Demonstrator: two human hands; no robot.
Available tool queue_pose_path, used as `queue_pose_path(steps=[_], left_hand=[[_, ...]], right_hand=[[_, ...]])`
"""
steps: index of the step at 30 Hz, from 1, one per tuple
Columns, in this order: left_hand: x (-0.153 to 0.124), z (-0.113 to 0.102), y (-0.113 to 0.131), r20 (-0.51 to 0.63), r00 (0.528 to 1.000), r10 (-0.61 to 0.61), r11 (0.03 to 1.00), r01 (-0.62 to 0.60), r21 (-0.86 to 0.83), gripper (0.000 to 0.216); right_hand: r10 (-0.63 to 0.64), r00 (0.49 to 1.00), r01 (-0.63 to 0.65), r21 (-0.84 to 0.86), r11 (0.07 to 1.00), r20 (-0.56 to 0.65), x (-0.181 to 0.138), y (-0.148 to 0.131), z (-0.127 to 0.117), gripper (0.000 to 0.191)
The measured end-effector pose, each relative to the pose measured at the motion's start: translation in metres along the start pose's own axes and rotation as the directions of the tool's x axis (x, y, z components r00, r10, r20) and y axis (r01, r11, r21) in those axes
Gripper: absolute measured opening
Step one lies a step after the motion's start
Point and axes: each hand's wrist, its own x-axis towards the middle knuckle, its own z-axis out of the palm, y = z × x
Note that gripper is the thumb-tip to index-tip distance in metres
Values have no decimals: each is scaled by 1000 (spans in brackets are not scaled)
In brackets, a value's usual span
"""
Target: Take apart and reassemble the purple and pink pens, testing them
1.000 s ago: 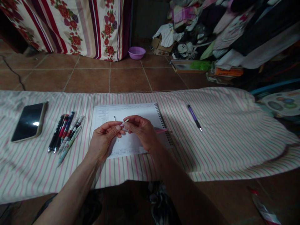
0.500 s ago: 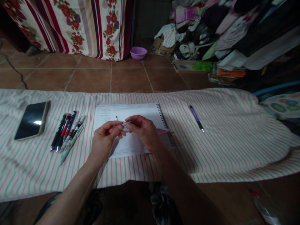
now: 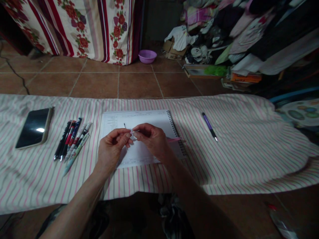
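Observation:
Above a spiral notebook (image 3: 142, 159), my left hand (image 3: 111, 146) and my right hand (image 3: 154, 139) meet fingertip to fingertip. Both are pinched on a small, thin, pale piece (image 3: 135, 130), too small to make out in full. A slim dark-tipped stick (image 3: 125, 125), resembling a pen refill, lies on the page, mostly covered by my left hand. Beside my right wrist, a pink pen part (image 3: 174, 139) crosses the notebook's spiral edge; my hand hides its other end.
A row of several pens (image 3: 72, 141) and a phone (image 3: 33, 127) lie to the left on the striped cloth (image 3: 239, 159). To the right is a purple pen (image 3: 209, 126). Beyond, on the tiled floor, stand a purple basin (image 3: 147, 56) and piled clothes.
Almost nothing differs. My right fingers have shifted very slightly at the small pale piece, and both hands stay over the notebook.

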Motion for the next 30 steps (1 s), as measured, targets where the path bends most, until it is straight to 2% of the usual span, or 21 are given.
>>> queue_pose_path(steps=[9, 13, 19, 24, 30], left_hand=[[-2, 1, 5, -36, 998, 56, 982, -49, 183, 17], [-3, -1, 1, -35, 999, 34, 972, -25, 233, 18], [-2, 2, -4, -31, 999, 19, 987, -13, 158, 22], [-3, 8, 1, -48, 999, -8, 998, 11, 68, 21], [-4, 10, 7, -67, 998, -19, 996, 24, 81, 22]], right_hand=[[-7, 1000, 6, -38, 999, -14, -1, -1, 1, 8], [-8, 1000, 7, -72, 997, -16, 0, -3, 0, 9], [18, 1000, -18, -39, 999, -14, -1, -4, 1, 11], [33, 999, -33, -24, 999, -9, -1, -9, 2, 9], [11, 1000, -11, -57, 998, -8, -1, -8, 0, 9]])
